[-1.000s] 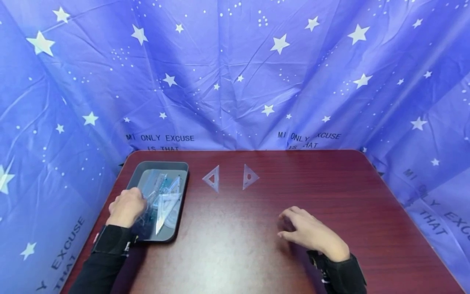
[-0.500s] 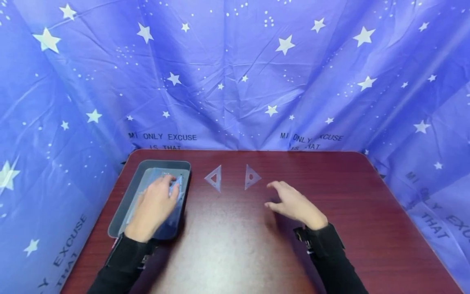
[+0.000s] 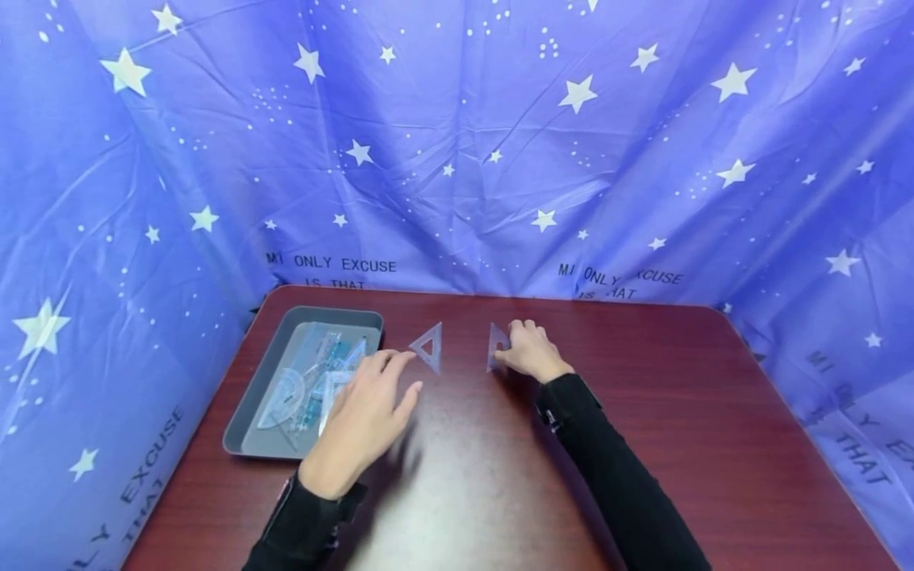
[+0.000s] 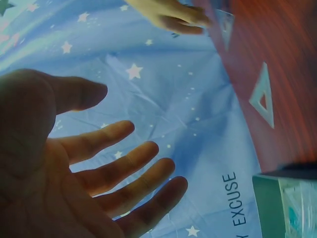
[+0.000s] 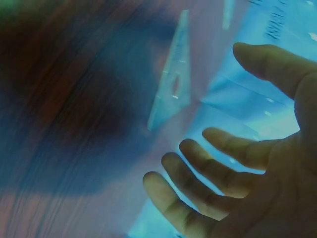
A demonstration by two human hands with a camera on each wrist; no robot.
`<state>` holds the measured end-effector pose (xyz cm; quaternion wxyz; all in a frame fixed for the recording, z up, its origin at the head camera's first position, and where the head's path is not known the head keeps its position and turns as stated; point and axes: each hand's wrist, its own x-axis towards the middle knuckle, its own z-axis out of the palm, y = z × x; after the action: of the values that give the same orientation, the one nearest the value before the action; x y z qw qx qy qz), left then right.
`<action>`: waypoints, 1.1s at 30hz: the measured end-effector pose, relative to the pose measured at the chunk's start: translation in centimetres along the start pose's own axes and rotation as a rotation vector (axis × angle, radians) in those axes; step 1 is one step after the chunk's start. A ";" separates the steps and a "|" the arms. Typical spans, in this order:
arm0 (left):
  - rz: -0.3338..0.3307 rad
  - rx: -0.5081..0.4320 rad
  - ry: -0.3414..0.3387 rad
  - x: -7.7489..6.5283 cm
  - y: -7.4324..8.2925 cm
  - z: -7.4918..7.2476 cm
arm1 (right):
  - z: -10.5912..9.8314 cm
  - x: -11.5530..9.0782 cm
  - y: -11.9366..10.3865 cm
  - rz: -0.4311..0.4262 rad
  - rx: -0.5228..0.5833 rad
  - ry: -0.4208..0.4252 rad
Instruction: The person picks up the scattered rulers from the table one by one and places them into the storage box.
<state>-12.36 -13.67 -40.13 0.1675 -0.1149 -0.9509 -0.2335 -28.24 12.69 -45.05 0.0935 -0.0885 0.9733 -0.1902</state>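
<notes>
Two clear plastic set squares lie apart on the dark red table, the left one point(image 3: 438, 346) and the right one point(image 3: 492, 349). My right hand point(image 3: 531, 350) is at the right edge of the right set square, its fingertips overlapping it in the head view. In the right wrist view the fingers point(image 5: 198, 186) are spread and loosely bent beside that set square point(image 5: 180, 62), with nothing between them. My left hand point(image 3: 362, 419) hovers over the tray's right edge, fingers apart and holding nothing; its fingertips reach just short of the left set square point(image 4: 265, 82).
A grey tray point(image 3: 238, 432) stands at the table's left, holding several clear drawing tools, among them a protractor point(image 3: 291, 396). A blue star-printed curtain point(image 3: 457, 119) hangs around the table point(image 3: 643, 381) behind and at both sides.
My left hand has come out of the tray toward the right. The right hand has moved forward and left to the right set square. Both set squares stay on the table.
</notes>
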 end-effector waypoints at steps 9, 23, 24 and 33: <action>-0.059 -0.018 -0.088 -1.1 1.8 0.9 | 1.2 2.5 -1.4 0.151 -0.084 -0.088; -0.132 -0.140 -0.116 -3.1 1.4 1.8 | 2.2 5.3 -0.7 0.208 -0.083 -0.144; -0.135 -0.142 -0.115 -3.1 1.4 1.8 | 2.2 5.4 -0.6 0.208 -0.083 -0.155; -0.166 -0.152 -0.162 -3.1 1.4 1.8 | 1.8 2.6 -1.7 0.201 -0.071 -0.151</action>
<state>-9.61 -12.03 -42.23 0.0608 -0.0666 -0.9471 -0.3081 -30.15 10.02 -46.39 0.1817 -0.0077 0.9736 -0.1380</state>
